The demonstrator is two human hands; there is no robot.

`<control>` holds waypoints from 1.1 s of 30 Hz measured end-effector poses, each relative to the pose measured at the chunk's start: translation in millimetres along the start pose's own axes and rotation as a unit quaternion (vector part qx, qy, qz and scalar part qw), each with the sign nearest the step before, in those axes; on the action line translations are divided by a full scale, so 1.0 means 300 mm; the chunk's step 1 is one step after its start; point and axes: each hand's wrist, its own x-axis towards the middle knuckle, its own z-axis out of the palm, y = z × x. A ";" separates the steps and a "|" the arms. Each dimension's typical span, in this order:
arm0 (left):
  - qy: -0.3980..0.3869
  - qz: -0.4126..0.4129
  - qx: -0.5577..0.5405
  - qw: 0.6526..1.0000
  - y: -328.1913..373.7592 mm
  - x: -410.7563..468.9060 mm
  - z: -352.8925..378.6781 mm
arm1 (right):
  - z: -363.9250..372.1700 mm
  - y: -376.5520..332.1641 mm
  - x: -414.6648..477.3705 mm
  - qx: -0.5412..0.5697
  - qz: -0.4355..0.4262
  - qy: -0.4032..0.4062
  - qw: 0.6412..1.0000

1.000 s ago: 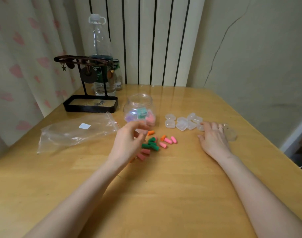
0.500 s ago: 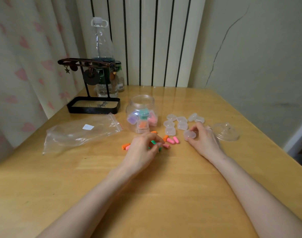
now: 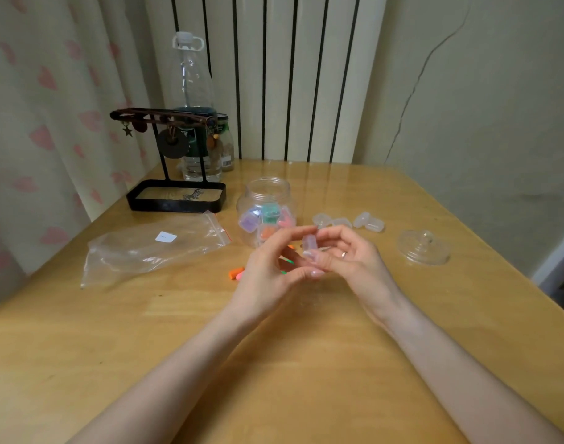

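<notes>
two hands meet above the middle of the tabletop (image 3: pixel 306 363): my right hand (image 3: pixel 354 261) pinches a small clear case (image 3: pixel 308 243), my left hand (image 3: pixel 267 277) curls beside it, whether gripping the green earplugs (image 3: pixel 287 260) i cannot tell, and a slack pinch might drop the case.

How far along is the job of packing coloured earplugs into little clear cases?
Done: several filled cases sit in the open jar. In hand: the right hand pinches a small clear case, with the left hand at it too. Left: loose earplugs and empty cases lie on the table; the lid lies off the jar.
</notes>
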 end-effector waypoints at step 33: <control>-0.135 -0.191 -0.230 0.945 0.005 0.003 -0.038 | -0.060 0.018 0.011 -0.301 -0.190 -0.073 0.932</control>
